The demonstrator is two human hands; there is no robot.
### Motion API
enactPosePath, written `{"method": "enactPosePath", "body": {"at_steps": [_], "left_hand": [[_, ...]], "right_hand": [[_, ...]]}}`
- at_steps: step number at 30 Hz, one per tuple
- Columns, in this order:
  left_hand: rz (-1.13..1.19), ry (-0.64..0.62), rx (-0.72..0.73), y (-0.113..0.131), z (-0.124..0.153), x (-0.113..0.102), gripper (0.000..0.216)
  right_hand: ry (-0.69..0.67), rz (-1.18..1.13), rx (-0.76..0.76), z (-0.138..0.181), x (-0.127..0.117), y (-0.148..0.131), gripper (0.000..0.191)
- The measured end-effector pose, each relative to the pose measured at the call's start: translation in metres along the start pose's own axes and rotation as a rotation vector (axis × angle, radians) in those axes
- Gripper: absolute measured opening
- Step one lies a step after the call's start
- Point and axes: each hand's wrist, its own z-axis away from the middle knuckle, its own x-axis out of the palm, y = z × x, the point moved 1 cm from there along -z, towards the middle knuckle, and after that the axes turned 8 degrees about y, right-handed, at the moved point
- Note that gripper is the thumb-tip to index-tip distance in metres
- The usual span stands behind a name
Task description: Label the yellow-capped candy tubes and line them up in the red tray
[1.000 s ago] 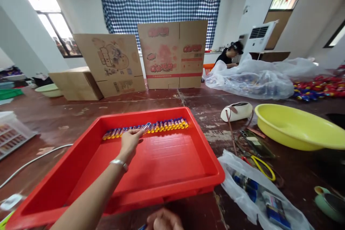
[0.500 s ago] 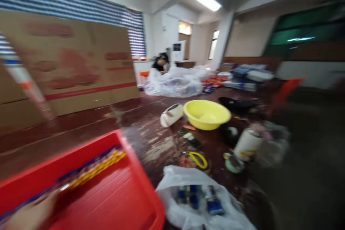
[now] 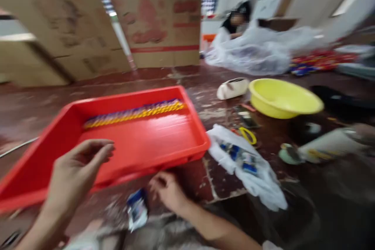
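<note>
My left hand [image 3: 77,168] hovers over the near left part of a red plastic tray [image 3: 146,164]. Its fingers are half curled, the thumb tip close to the fingertips, and nothing shows between them. Along the tray's far wall stands a row of purple and yellow packets [image 3: 134,114]. At the tray's near edge is my right hand [image 3: 168,191], blurred, its fingers bent and apart with no object visible in them. Just left of that hand lies a small blue and silver packet [image 3: 137,209] on the dark red table [image 3: 199,82].
Right of the tray is a white plastic bag [image 3: 258,187] with blue packets. Behind it are yellow-handled scissors [image 3: 247,136], a yellow basin [image 3: 285,99], a white roll-shaped object [image 3: 233,88] and a white cylinder [image 3: 328,146]. Cardboard [image 3: 166,19] borders the table; another person [image 3: 238,19] sits beyond.
The view has swung left and down, bringing the whole tray and both hands into sight. My left hand has left the packet row and now hangs over the tray's near side.
</note>
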Motion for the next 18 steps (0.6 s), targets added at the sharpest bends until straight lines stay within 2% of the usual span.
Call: {"method": "enactPosePath", "body": {"at_steps": [1,3,6,8,10,13,18], "left_hand": [[-0.082,0.029,-0.023,-0.011,0.027,-0.021,0.031],[-0.223,0.023,-0.059,-0.036,0.08,-0.041,0.03],[-0.356,-0.05,-0.031,-0.078,0.142,-0.037,0.024],[-0.397,-0.08,0.06,-0.1,0.168,-0.025,0.024],[-0.425,-0.075,0.154,-0.112,0.185,-0.014,0.028],[-0.508,-0.054,0.256,-0.115,0.197,-0.004,0.032],[-0.64,-0.059,0.279,-0.111,0.204,0.001,0.037]], "right_hand": [[-0.027,0.096,0.013,0.006,0.006,0.005,0.03],[-0.078,0.329,-0.039,0.01,0.009,0.005,0.021],[-0.205,0.636,-0.176,0.011,0.007,-0.009,0.021],[-0.248,0.789,-0.242,0.015,0.011,-0.017,0.022],[-0.255,0.904,-0.247,0.02,0.018,-0.019,0.022],[-0.241,1.006,-0.226,0.024,0.027,-0.015,0.02],[-0.272,0.934,-0.244,0.025,0.029,-0.009,0.016]]}}
